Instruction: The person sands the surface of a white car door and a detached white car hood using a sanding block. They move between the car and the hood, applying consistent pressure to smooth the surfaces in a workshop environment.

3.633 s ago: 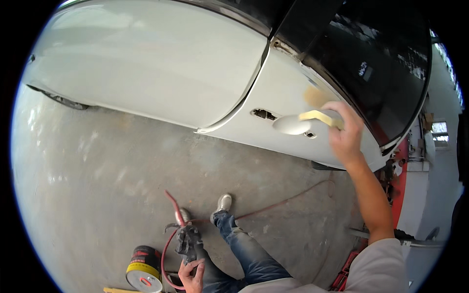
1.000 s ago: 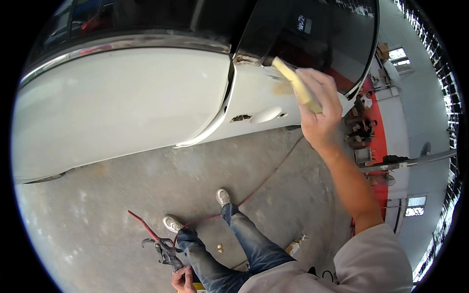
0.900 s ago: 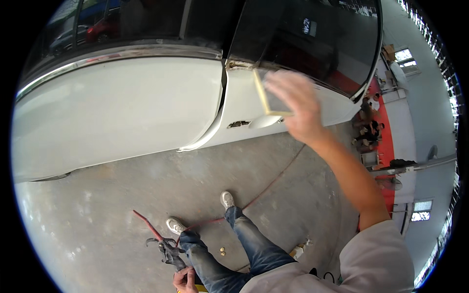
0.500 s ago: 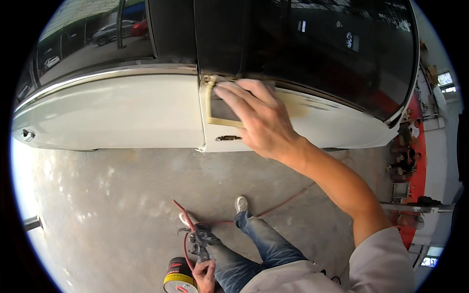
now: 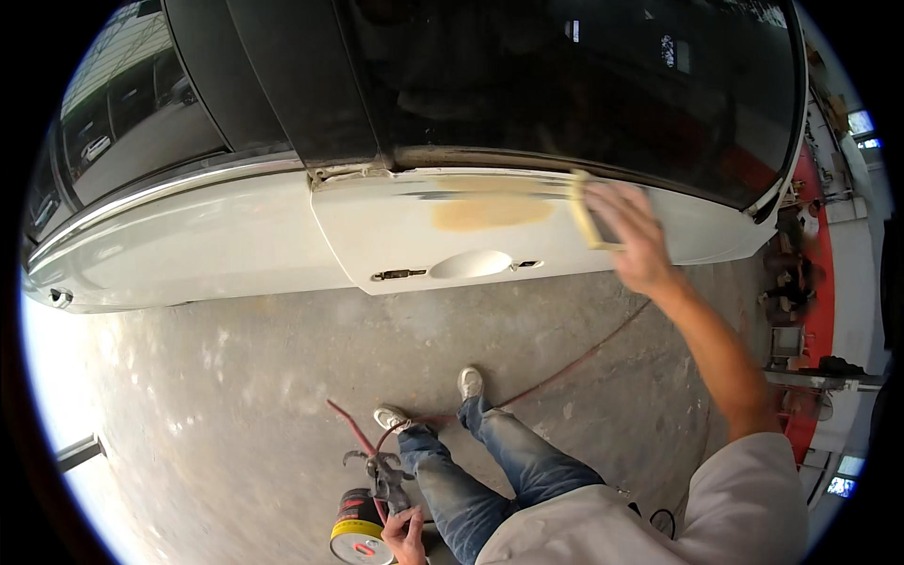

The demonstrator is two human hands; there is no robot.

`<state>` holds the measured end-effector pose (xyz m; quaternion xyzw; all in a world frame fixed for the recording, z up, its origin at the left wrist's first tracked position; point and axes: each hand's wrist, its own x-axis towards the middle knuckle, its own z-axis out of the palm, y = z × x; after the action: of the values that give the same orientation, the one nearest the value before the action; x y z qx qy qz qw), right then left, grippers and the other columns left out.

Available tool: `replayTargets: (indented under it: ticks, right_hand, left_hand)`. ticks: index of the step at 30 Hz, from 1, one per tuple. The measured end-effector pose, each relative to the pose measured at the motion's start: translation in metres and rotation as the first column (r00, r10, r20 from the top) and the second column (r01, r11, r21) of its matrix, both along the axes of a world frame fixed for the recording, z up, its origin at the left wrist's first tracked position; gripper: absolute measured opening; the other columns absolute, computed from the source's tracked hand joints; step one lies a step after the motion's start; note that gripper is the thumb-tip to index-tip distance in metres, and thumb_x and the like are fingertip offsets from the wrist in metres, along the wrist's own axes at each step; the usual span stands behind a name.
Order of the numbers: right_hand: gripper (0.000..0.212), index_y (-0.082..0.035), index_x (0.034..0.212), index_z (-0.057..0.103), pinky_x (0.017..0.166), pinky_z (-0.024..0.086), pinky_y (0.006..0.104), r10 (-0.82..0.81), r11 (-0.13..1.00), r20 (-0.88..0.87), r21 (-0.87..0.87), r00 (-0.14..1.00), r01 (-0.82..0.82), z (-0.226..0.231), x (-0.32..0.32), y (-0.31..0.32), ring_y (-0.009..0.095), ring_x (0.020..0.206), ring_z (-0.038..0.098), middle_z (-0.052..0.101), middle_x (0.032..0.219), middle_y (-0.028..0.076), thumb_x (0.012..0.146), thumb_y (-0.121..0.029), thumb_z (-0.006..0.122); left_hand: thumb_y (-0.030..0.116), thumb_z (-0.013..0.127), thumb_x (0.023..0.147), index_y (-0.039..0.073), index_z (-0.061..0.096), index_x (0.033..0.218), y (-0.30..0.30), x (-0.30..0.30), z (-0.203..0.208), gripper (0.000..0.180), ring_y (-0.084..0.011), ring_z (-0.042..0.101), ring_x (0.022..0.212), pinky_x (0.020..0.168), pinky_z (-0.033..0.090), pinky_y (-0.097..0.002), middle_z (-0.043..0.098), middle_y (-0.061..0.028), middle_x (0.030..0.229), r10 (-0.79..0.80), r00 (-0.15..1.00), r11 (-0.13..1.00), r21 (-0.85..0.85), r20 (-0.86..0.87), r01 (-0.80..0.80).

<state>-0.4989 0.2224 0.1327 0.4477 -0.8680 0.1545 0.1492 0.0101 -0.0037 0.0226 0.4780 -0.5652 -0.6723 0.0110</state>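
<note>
Item 1, nine to ten o'clock: neighbouring white panel, glossy, closed against the next along a curved seam.

Item 2, toward seven o'clock: red hose, joined to a dusty, dark grey tool with a hooked head.

Item 3, between six and seven o'clock: black bucket with a yellow band, standing on the concrete floor.

Item 4, just short of centre: slot-shaped opening in the white door, no fitting in it.

Item 5, close to six o'clock: left hand, fingers pinching the lower end of the tool, which hangs clear of the door.

Item 6, centre: white recessed cup, its handle absent.

Item 7, one o'clock: tan patch, matt, soft-edged, below the black window. Dark streaks run along its upper part. Condition, by judgement: partly worked; filler is laid and its edges look thinned, but patch and streaks lie bare of white finish.

Item 8, two o'clock: flat pad, yellow-edged, right of the patch at the door; pressure cannot be told.

Item 9, between two and three o'clock: right hand, blurred, fingers laid over the pad, gripping it.
</note>
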Motion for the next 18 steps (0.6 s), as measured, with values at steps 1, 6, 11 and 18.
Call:
replayTargets:
  ticks: [1, 6, 11, 18]
  right_hand:
    - [0.046, 0.001, 0.12, 0.062, 0.095, 0.047, 0.0429, -0.038, 0.999, 0.004, 0.028, 0.999, 0.038, 0.008, -0.002, 0.023, 0.033, 0.113, 0.056, 0.062, 0.126, 0.013, 0.074, 0.002, 0.06]
    - [0.037, 0.0, 0.115, 0.065, 0.09, 0.049, 0.042, 0.091, 0.951, -0.083, -0.289, 0.992, -0.111, -0.037, 0.013, -0.098, 0.031, 0.107, 0.058, 0.064, 0.116, 0.013, 0.079, -0.009, 0.059]
    - [0.043, -0.01, 0.128, 0.061, 0.11, 0.035, 0.0369, 0.233, 0.958, -0.37, -0.074, 0.9, -0.278, -0.045, 0.015, -0.164, 0.019, 0.127, 0.044, 0.051, 0.14, -0.002, 0.085, -0.015, 0.059]
    - [0.044, -0.019, 0.129, 0.06, 0.115, 0.028, 0.0388, 0.203, 0.965, -0.335, 0.228, 0.92, -0.13, -0.049, -0.012, 0.033, 0.015, 0.132, 0.043, 0.051, 0.141, -0.006, 0.086, -0.017, 0.061]
  left_hand:
    - [0.004, 0.068, 0.084, -0.003, 0.072, 0.093, 0.002, 0.002, -0.004, 0.012, -0.0079, 0.05, 0.063, 0.059, 0.038, -0.0222, 0.061, -0.003, 0.073, 0.043, 0.998, 0.999, 0.032, -0.048, -0.041]
    - [0.012, 0.071, 0.087, 0.001, 0.072, 0.1, 0.018, 0.015, -0.026, 0.017, -0.0078, 0.052, 0.069, 0.061, 0.042, -0.0216, 0.066, -0.0014, 0.084, 0.029, 0.996, 0.994, 0.106, 0.082, -0.037]
    - [0.004, 0.064, 0.087, -0.004, 0.07, 0.088, 0.029, -0.052, 0.007, 0.01, -0.0078, 0.046, 0.061, 0.055, 0.032, -0.0233, 0.054, -0.0014, 0.066, -0.098, 0.989, 0.995, 0.022, -0.11, 0.102]
    - [0.006, 0.067, 0.086, -0.003, 0.07, 0.094, 0.035, -0.026, 0.014, 0.012, -0.005, 0.043, 0.058, 0.053, 0.03, -0.0212, 0.056, 0.0003, 0.069, -0.075, 0.993, 0.992, 0.107, 0.095, 0.065]
